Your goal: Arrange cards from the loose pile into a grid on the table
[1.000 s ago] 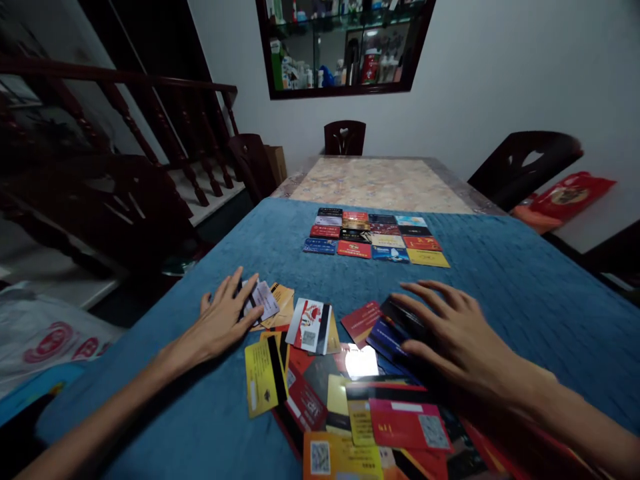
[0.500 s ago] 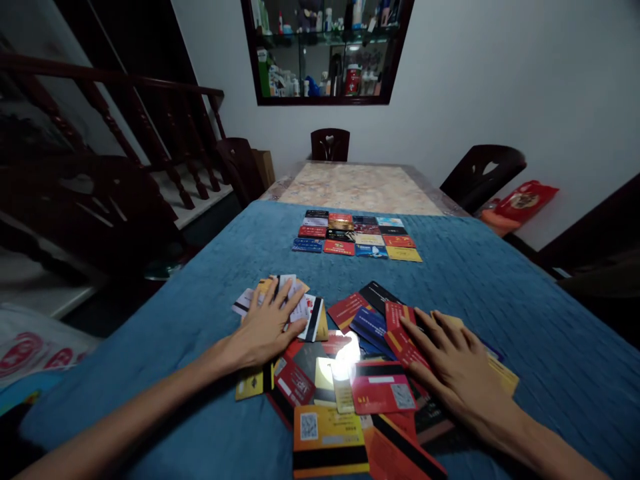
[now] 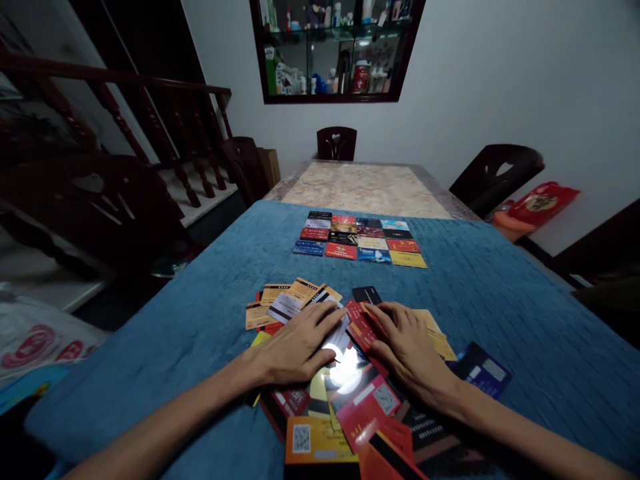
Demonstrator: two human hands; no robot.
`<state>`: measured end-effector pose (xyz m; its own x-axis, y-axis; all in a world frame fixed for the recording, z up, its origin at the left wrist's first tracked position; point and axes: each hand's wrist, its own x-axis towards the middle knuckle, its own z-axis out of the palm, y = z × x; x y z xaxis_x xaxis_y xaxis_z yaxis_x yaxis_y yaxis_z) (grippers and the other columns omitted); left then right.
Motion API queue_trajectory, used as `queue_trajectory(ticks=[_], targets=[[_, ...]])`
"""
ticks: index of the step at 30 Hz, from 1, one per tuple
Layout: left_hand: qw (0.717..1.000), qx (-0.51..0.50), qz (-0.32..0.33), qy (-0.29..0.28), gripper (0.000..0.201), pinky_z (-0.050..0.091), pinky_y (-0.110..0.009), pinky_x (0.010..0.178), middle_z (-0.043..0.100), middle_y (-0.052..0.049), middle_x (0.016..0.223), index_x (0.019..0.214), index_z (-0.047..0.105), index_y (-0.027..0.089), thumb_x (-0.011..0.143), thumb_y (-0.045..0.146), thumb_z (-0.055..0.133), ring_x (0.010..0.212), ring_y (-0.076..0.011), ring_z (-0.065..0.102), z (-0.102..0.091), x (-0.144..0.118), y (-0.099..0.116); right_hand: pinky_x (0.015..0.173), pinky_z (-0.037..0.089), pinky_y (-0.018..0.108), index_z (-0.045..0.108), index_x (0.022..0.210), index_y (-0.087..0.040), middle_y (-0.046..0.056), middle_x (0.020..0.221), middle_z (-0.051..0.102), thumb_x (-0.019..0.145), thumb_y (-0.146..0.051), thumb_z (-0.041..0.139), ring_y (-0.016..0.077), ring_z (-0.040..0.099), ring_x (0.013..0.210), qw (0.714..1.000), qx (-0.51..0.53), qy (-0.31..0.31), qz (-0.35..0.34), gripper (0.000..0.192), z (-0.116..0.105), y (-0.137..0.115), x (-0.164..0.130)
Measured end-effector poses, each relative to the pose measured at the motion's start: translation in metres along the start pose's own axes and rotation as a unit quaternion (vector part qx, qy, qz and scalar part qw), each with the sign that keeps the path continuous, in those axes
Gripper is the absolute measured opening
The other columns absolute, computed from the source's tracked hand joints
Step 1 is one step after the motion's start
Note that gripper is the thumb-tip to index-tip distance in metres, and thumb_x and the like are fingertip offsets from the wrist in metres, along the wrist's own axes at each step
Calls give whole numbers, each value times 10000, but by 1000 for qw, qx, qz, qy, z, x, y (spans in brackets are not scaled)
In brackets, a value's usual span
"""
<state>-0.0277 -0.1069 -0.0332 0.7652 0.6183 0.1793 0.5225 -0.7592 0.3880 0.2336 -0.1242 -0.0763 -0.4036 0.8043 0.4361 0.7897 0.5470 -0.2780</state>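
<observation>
Blue quilted cloth [image 3: 500, 293] covered the near part of a long table, whose far end showed bare marbled stone [image 3: 367, 188]. Three dark wooden chairs could be counted around it: one at the far end [image 3: 337, 142], one on the far left [image 3: 247, 167] and one on the right [image 3: 495, 175]. On the near cloth lay a loose heap of plastic cards [image 3: 350, 400], overlapping and at all angles, too tangled to count exactly, perhaps two dozen or more. Further off, a neat grid of cards [image 3: 361, 239] sat in four columns and four rows, about sixteen. The left hand [image 3: 295, 347] lay flat and spread, palm down, pressing on pale cards near the middle of the heap, gripping nothing. The right hand [image 3: 407, 347] lay just beside it, also flat with fingers spread on red cards [image 3: 361, 325], closed on none. A single blue card [image 3: 483, 373] lay apart at the heap's right edge. Judging by this, the step in hand looked like gathering or shuffling the loose heap; the following move would call for singling out one card with the fingertips, since they overlap closely.
</observation>
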Motion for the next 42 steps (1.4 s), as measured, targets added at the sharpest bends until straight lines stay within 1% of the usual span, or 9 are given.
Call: queue_trajectory(ticks=[6,10,14,19,23,30,34,37,42], targets=[[992,54,105,47,363,361,-518,1109,546,-199,1314,1258,518,120,938,281,464,1289,-313,467,-1,-1,28,993,471,425,408,1396,-313,98,1272,502,1003,-308,368,226,503,1183,987,159,36,-4,396,-7,-17,10],[974,68,217,-28,490,316,-577,1100,578,-177,1281,1291,529,147,928,474,482,1248,-336,484,12,6,60,1004,467,433,425,1390,-325,89,1283,510,1008,-320,336,229,506,1189,985,156,62,31,393,-19,-14,5],[969,74,228,-64,585,260,-625,1110,568,-133,1312,1408,462,250,907,551,493,1311,-362,430,24,15,70,1026,437,474,335,1479,-331,97,1346,507,1002,-366,351,255,474,1239,995,85,58,20,479,-26,-10,-7],[970,95,206,-90,540,262,-642,1102,497,-131,1415,1320,552,261,881,575,535,1357,-402,380,10,11,56,1089,334,578,229,1555,-295,124,1504,420,988,-480,355,312,345,1381,998,-22,-40,-34,610,-20,-14,-24],[978,98,163,-85,558,280,-677,1066,419,-146,1490,1393,475,279,905,548,514,1388,-422,341,-6,-7,41,1079,320,607,334,1524,-272,153,1538,373,914,-647,425,357,324,1389,993,-73,-94,-25,722,-13,-25,-26],[991,63,94,-74,538,396,-518,1037,472,-153,1452,1440,399,216,945,403,494,1290,-318,471,-31,-15,4,927,427,547,594,1297,-284,136,1228,592,934,-563,466,317,513,1117,993,-87,-53,54,475,-15,-35,-14],[993,67,77,-61,510,382,-560,1041,504,-162,1395,1348,495,195,854,289,585,1268,-342,469,-40,-7,-20,866,458,468,658,1099,-245,125,1116,601,961,-401,471,263,535,1014,998,-29,-43,43,280,-24,-30,-12],[995,9,86,-47,488,416,-481,1047,521,-146,1335,1298,539,182,831,299,621,1235,-299,493,-42,-7,-30,860,457,453,659,980,-213,120,1071,610,954,-310,468,242,537,975,999,3,-45,13,216,-30,-30,-11],[996,-16,83,-39,436,447,-469,1002,559,-125,1213,1236,586,174,829,322,635,1133,-280,532,-39,-13,-35,986,401,529,621,1218,-215,143,1242,585,927,-377,523,276,501,1140,999,12,-44,-28,347,-29,-33,-9]])
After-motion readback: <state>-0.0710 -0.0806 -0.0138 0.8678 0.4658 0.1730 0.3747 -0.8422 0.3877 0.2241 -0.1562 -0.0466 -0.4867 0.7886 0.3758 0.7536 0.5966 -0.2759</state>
